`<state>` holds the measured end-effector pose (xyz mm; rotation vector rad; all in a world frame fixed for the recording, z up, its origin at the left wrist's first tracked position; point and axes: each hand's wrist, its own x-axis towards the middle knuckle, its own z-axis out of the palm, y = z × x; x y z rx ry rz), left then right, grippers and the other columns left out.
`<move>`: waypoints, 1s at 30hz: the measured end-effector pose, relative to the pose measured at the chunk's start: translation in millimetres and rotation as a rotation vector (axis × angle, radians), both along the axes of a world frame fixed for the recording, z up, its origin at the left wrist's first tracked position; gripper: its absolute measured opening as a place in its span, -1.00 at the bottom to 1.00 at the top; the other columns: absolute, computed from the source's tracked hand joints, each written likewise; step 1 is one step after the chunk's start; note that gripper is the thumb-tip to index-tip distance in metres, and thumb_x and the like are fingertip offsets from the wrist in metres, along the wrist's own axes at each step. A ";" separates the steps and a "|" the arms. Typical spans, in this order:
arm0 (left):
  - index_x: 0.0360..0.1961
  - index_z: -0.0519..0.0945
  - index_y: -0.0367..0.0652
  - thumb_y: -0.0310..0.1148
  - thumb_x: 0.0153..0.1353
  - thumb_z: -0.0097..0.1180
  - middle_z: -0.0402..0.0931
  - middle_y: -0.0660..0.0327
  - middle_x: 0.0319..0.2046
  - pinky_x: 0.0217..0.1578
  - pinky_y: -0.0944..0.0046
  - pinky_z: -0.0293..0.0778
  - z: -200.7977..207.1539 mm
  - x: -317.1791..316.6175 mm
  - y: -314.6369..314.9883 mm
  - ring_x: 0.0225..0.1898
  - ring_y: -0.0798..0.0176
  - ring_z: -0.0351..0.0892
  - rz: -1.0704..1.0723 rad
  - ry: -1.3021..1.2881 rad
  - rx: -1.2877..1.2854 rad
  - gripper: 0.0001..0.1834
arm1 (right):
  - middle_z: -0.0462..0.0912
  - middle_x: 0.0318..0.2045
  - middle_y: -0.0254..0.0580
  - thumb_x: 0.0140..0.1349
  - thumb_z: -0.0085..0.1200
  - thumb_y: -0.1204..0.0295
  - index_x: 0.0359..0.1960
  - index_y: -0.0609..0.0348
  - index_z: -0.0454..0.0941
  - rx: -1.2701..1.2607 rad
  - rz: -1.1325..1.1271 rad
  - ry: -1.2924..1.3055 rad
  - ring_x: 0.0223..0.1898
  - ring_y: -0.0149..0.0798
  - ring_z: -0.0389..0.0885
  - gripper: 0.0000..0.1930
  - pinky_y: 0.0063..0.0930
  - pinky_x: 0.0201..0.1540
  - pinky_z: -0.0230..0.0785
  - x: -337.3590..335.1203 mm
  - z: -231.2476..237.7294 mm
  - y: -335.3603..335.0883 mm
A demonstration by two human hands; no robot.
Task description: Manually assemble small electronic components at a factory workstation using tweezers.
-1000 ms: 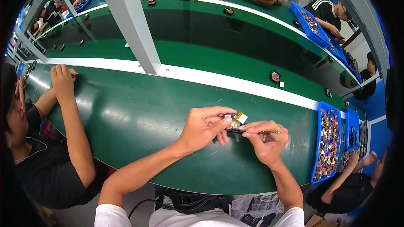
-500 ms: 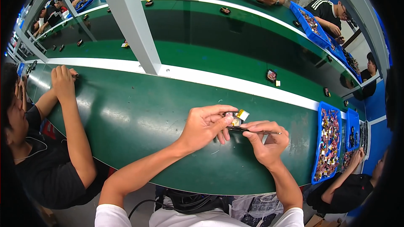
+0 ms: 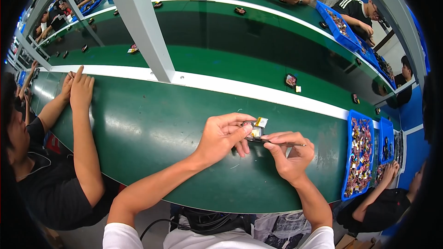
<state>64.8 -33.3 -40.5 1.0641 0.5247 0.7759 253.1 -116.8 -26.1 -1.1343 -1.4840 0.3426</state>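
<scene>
Between the thumb and fingers of my left hand (image 3: pixel 222 137) is a small black plastic case (image 3: pixel 249 123) with electronic parts inside. A silver pouch battery (image 3: pixel 261 122) with a yellow strip sticks up at its far right corner. My right hand (image 3: pixel 290 157) is closed around slim black tweezers (image 3: pixel 291 144), held nearly level. Their tip meets the near edge of the case, where my fingers partly hide the contact. Both hands are just above the green worktable (image 3: pixel 184 110).
Right of me stands a blue tray (image 3: pixel 346 157) heaped with small wired parts, with a smaller blue bin (image 3: pixel 386 140) beyond. Past a white rail (image 3: pixel 240 93), a green conveyor (image 3: pixel 221 60) carries spaced black units. A grey post (image 3: pixel 143 23) rises at the rail. Co-workers sit on both sides and opposite.
Units on the conveyor have shifted slightly left. My hands keep their hold, the case and tweezers moving slightly left. The left co-worker's hands have come together.
</scene>
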 end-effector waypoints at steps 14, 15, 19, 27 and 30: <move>-0.03 0.58 -0.48 -0.54 0.38 0.08 0.63 0.11 -0.47 -0.62 0.40 0.51 -7.0 4.6 -8.1 -0.61 0.37 0.61 0.109 0.170 0.009 -0.78 | 0.80 -0.36 -0.12 0.03 0.36 0.69 -0.40 0.20 0.64 0.031 0.025 -0.153 -0.80 -0.60 0.34 -0.84 -0.68 -0.69 0.15 -9.0 -0.4 -0.4; -0.03 0.58 -0.48 -0.54 0.38 0.08 0.63 0.11 -0.47 -0.62 0.40 0.51 -6.9 4.6 -8.4 -0.61 0.37 0.61 0.107 0.172 0.016 -0.78 | 0.80 -0.36 -0.12 0.03 0.36 0.69 -0.40 0.20 0.64 0.037 0.022 -0.151 -0.80 -0.60 0.34 -0.84 -0.68 -0.69 0.15 -8.4 -0.3 0.2; -0.01 0.56 -0.49 -0.55 0.39 0.05 0.65 0.02 -0.34 -0.57 0.35 0.61 -4.5 4.2 -3.2 -0.56 0.28 0.65 0.113 0.147 0.034 -0.77 | 0.80 -0.34 -0.09 0.02 0.36 0.70 -0.36 0.22 0.65 0.091 -0.001 -0.095 -0.78 -0.61 0.35 -0.81 -0.69 -0.69 0.16 -0.8 -1.1 1.6; 0.00 0.49 -0.46 -0.51 0.40 0.02 0.62 0.01 -0.28 -0.55 0.32 0.59 -3.0 1.9 8.8 -0.53 0.19 0.65 0.261 0.129 0.038 -0.76 | 0.77 -0.34 -0.25 0.05 0.39 0.63 -0.35 0.28 0.69 0.041 -0.196 -0.001 -0.75 -0.64 0.29 -0.85 -0.67 -0.67 0.08 16.0 -17.8 13.3; 0.01 0.48 -0.47 -0.54 0.41 -0.03 0.62 -0.03 -0.29 -0.57 0.33 0.58 -7.5 -0.8 28.3 -0.54 0.20 0.65 0.374 0.209 0.093 -0.77 | 0.75 -0.39 -0.34 0.07 0.40 0.58 -0.40 0.30 0.70 -0.014 -0.245 0.082 -0.76 -0.62 0.23 -0.89 -0.62 -0.67 0.05 15.7 -18.6 17.1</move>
